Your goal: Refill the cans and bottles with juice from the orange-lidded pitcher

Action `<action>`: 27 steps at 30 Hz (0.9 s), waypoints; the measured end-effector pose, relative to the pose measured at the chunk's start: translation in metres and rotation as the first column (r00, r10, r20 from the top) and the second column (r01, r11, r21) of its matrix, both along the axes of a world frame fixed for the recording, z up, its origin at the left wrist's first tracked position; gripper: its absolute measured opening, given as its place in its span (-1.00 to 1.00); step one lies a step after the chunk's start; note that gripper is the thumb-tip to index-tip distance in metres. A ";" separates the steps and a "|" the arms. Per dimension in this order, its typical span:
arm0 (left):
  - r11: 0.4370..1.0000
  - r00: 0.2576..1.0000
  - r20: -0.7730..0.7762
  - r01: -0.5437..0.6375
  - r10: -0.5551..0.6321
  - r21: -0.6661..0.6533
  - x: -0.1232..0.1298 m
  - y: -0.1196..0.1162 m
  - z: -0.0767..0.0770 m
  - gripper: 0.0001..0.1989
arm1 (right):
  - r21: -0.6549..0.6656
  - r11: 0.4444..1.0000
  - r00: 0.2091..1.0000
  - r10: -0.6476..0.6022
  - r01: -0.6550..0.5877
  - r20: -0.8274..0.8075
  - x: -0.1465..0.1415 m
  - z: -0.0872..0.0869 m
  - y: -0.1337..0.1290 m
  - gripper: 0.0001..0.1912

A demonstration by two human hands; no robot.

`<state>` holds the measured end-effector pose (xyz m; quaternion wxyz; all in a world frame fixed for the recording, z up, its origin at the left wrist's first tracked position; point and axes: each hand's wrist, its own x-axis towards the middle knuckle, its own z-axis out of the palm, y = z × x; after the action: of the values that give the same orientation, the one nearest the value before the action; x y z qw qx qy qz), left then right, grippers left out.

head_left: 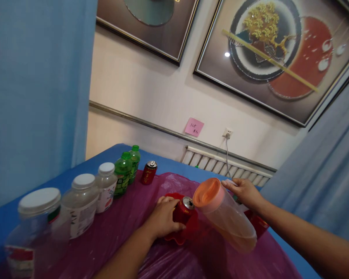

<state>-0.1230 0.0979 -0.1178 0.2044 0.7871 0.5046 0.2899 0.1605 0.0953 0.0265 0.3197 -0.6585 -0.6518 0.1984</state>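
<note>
My left hand (164,217) is wrapped round a red can (184,212) with an open top, which stands on a red scalloped dish (177,239). My right hand (244,192) grips the handle of a translucent pitcher (228,221) with an orange lid (209,193). The pitcher is tilted toward the can, its lid close beside the can's rim, and holds some cloudy liquid. Whether liquid is flowing is too small to tell.
Left of the hands stand a second red can (149,173), two green bottles (123,174) and several clear white-lidded jars (83,205). Purple plastic sheeting (128,228) covers the blue table (104,157). Something red sits behind the pitcher. A radiator (203,161) lines the wall.
</note>
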 end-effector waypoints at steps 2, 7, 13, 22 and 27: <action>1.000 1.000 0.004 -0.002 0.002 0.004 0.000 0.000 0.001 -0.34 | -0.010 1.000 1.000 -0.003 0.003 -0.013 0.001 -0.001 0.001 -0.40; 1.000 1.000 -0.009 0.009 -0.009 0.006 0.000 -0.001 0.002 -0.35 | 0.024 1.000 1.000 0.014 -0.014 -0.006 0.002 -0.001 0.001 -0.39; 1.000 1.000 -0.003 0.009 -0.009 0.011 0.000 -0.001 0.002 -0.35 | -0.015 1.000 1.000 -0.009 0.009 -0.027 0.001 0.000 -0.001 -0.40; 1.000 1.000 -0.009 0.009 -0.009 0.013 0.000 -0.002 0.003 -0.35 | -0.019 1.000 0.999 -0.011 0.010 -0.048 0.004 -0.004 0.001 -0.43; 1.000 1.000 -0.004 0.006 -0.006 0.021 -0.001 -0.001 0.000 -0.35 | -0.018 1.000 0.999 -0.015 0.014 -0.043 0.004 -0.005 0.000 -0.42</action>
<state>-0.1236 0.0971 -0.1175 0.1962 0.7912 0.4996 0.2931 0.1642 0.0954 0.0215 0.3291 -0.6615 -0.6383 0.2160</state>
